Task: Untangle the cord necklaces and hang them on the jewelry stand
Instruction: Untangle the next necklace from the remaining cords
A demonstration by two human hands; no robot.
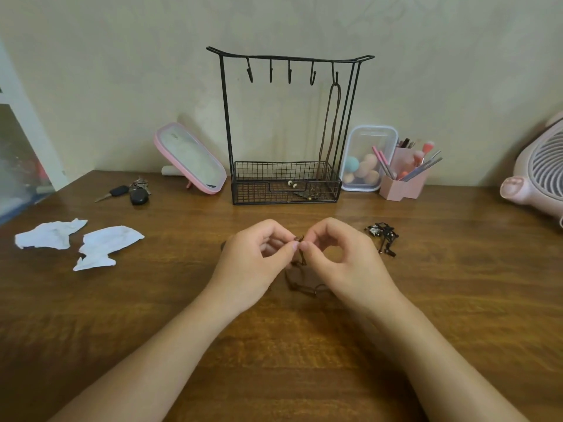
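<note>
Two bare forearms reach forward and converge in front of the jewelry stand point(259, 190). The left hand point(256, 263) and right hand point(347, 266) meet fingertip to fingertip, each pinching a brown cord point(300, 261) between thumb and forefinger, other fingers curled.

- Light was soft and dimmish, with a warm yellow cast over the wall point(441, 71) and wooden surface point(289, 376).
- Shadows were weak, just a faint smudge behind the pink mirror point(190, 159).
- Glare was mild, only a dull sheen on the surface.
- Wide-angle lens bowed the surface's back edge and stretched the pink fan point(545, 175).
- Detail was soft overall, mushier at the left edge.
</note>
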